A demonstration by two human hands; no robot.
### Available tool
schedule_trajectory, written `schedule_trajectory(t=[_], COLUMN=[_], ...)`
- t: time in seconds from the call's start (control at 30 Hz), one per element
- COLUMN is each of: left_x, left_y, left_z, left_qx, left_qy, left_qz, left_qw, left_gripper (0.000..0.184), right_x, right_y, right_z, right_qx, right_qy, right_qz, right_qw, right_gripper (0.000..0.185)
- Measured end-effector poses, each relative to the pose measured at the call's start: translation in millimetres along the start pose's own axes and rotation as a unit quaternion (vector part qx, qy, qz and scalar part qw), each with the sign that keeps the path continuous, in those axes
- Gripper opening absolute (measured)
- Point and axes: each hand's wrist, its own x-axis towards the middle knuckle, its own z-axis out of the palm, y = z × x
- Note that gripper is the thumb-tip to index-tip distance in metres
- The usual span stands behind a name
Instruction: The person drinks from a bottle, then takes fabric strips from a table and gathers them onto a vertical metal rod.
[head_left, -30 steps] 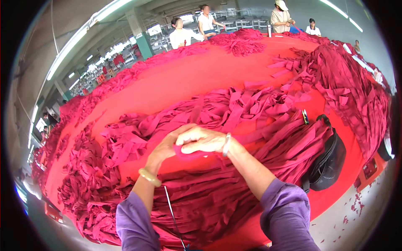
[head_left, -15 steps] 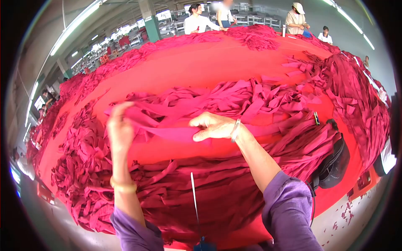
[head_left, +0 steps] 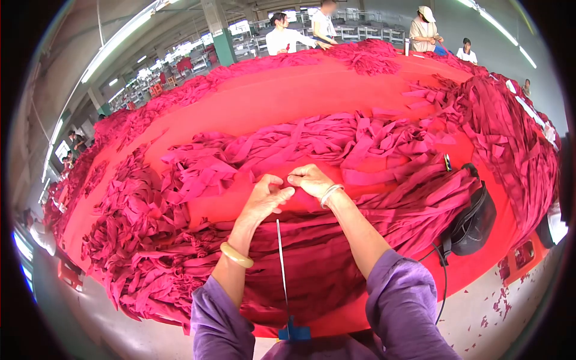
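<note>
My left hand (head_left: pixel 267 197), with a bangle on its wrist, is closed, thumb and fingers curled together. Close beside it, my right hand (head_left: pixel 310 182) pinches its fingertips. Whatever is between the fingers blends with the red behind and I cannot make it out. Crimson fabric strips (head_left: pixel 312 141) lie in a heap just beyond my hands. Nearer my body, a long darker bundle of strips (head_left: pixel 312 264) spreads across the red table surface (head_left: pixel 270 99). A thin pale rod (head_left: pixel 281 252) rises below my hands from a blue holder (head_left: pixel 294 332) at the table's near edge.
A black bag (head_left: pixel 477 222) with a cable sits at the right edge. More strip piles lie at left (head_left: pixel 138 234) and right (head_left: pixel 504 138). Several people work across the table, including a person in white (head_left: pixel 282 39). An orange crate (head_left: pixel 525 261) stands on the floor.
My left hand has come down and right from the far-left strips to beside my right hand. The stretched strip between them no longer shows. My right hand has shifted slightly.
</note>
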Motion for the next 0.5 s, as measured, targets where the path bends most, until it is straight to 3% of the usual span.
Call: schedule_trajectory(t=[0.1,0.17,0.23,0.3,0.43,0.5], left_x=[4,8,3,-9,-31,-39], left_y=[-16,-27,-28,-23,-38,-24], left_z=[2,-3,-4,-3,-4,5], left_qx=[-0.055,-0.166,-0.218,-0.287,-0.166,-0.177], left_qy=[0.043,0.09,0.13,0.154,0.043,0.039], left_qz=[0.019,0.081,0.09,0.056,-0.002,0.025], left_qw=[0.997,0.979,0.963,0.944,0.985,0.983], left_gripper=[0.023,0.028,0.029,0.027,0.023,0.02], right_x=[-14,-40,-46,-46,-50,-44], right_y=[9,-13,-11,-8,-23,-11], right_z=[8,6,10,16,47,61], right_qx=[0.08,0.122,0.114,0.223,0.398,0.251], right_qy=[0.015,-0.043,-0.055,0.024,0.146,0.222], right_qz=[-0.028,0.044,0.031,0.011,-0.059,-0.103], right_qw=[0.996,0.991,0.992,0.974,0.904,0.936], right_gripper=[0.035,0.043,0.049,0.049,0.039,0.024])
